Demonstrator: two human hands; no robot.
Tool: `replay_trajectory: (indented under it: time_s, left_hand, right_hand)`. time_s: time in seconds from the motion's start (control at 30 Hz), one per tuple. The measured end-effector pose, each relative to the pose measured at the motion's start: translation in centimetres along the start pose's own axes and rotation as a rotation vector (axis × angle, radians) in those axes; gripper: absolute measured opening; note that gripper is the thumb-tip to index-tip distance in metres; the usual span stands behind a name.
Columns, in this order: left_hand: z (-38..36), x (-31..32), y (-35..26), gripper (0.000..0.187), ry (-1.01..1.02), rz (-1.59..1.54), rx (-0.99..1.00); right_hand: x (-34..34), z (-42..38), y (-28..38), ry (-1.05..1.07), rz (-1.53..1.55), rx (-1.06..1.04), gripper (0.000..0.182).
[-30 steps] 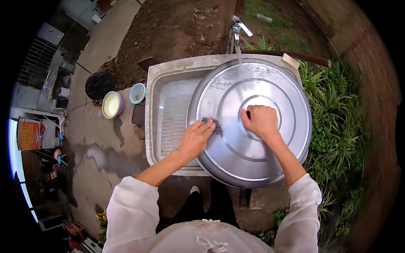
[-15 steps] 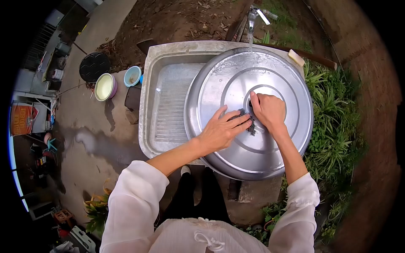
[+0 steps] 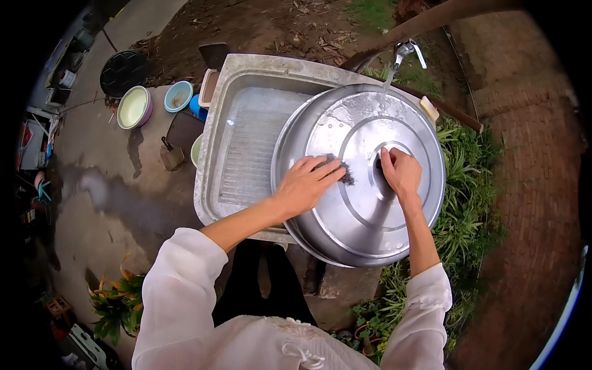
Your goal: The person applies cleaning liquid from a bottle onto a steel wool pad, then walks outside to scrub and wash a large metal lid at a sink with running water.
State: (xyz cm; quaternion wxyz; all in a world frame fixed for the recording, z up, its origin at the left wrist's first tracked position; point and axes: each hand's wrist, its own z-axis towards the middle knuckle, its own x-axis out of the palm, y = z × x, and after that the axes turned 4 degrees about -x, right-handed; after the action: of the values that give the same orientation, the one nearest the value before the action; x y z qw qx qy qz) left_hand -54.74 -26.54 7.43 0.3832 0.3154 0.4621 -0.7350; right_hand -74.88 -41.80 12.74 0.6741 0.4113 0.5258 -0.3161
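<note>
A large round metal lid [image 3: 364, 228] lies over the right part of a stone sink [image 3: 207, 154], wet on its upper side. My left hand [image 3: 308, 184] presses a dark scouring pad [image 3: 346, 172] against the lid, left of its centre, with the fingers spread over the pad. At the middle of the lid, my right hand [image 3: 402, 171] is closed round the dark knob, which is mostly hidden by the fingers. Water runs from a metal tap [image 3: 404, 50] onto the lid's far edge.
A pale bar [image 3: 429, 108] rests on the sink's far right corner. Left of the sink stand a pale green basin [image 3: 134, 107], a light blue basin [image 3: 179, 97] and a black round lid [image 3: 124, 73]. Green plants [image 3: 462, 203] grow to the right.
The view has shifted. My left hand and the scouring pad have moved left, away from the knob, toward the lid's left side. My right hand stays at the knob.
</note>
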Motion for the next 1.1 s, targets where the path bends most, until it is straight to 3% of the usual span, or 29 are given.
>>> replay_trajectory:
  time_s: [0.1, 0.13, 0.2, 0.3, 0.43, 0.5, 0.6, 0.67, 0.7, 0.77, 0.83, 0.9, 0.97, 1.1]
  left_hand:
    - [-1.5, -1.6, 4.6, 0.035, -0.159, -0.192, -0.308]
    - [-1.8, -2.2, 5.5, 0.035, -0.158, -0.207, -0.288]
    - [-1.6, -3.3, 6.9, 0.032, -0.178, -0.279, -0.459]
    - [-1.8, -3.8, 6.9, 0.031, -0.177, -0.363, -0.461]
    - [-2.8, -3.4, 6.8, 0.031, -0.121, -0.442, -0.426]
    - [-3.0, -3.1, 6.9, 0.031, -0.123, -0.448, -0.396]
    - [-1.1, -3.4, 6.2, 0.032, -0.132, -0.427, -0.31]
    - [0.1, -3.9, 5.5, 0.034, -0.116, -0.383, -0.206]
    - [0.7, -3.7, 5.2, 0.034, -0.108, -0.353, -0.159]
    - [1.7, -3.4, 4.4, 0.034, -0.063, -0.335, -0.108]
    - [2.6, -2.8, 3.7, 0.033, -0.006, -0.3, -0.042]
    - [3.1, -2.2, 2.8, 0.035, -0.003, -0.232, -0.031]
    - [3.3, -1.5, 2.8, 0.038, -0.005, -0.123, -0.001]
    - [3.0, -0.4, 3.2, 0.04, -0.02, -0.03, 0.039]
  right_hand:
    - [-0.1, -0.2, 0.8, -0.073, -0.074, -0.057, 0.023]
    - [0.1, 0.0, 1.3, -0.137, -0.153, -0.137, 0.025]
    - [0.6, -0.1, 4.2, -0.192, -0.104, -0.3, 0.041]
    - [3.7, -1.5, 8.6, 0.023, -0.117, -0.487, 0.054]
    - [6.5, -4.0, 11.1, -0.099, -0.138, -0.423, 0.055]
    - [6.3, -5.0, 11.6, -0.028, -0.164, -0.515, 0.05]
    - [4.5, -6.3, 12.1, 0.003, 0.127, -0.622, 0.03]
    - [1.6, -5.3, 10.9, -0.021, 0.316, -0.267, 0.017]
    - [-0.1, -3.7, 10.3, -0.199, 0.475, -0.15, 0.017]
    - [-3.8, 0.5, 8.3, -0.517, 0.458, -0.04, 0.017]
    - [-6.1, 6.3, 4.9, -0.659, 0.295, 0.06, 0.026]
    - [-8.1, 11.8, 3.1, -0.573, 0.162, 0.126, 0.045]
    - [-9.4, 15.8, 3.3, -0.321, -0.034, 0.181, 0.056]
    - [-8.3, 19.0, 4.1, -0.39, -0.108, -0.008, 0.055]
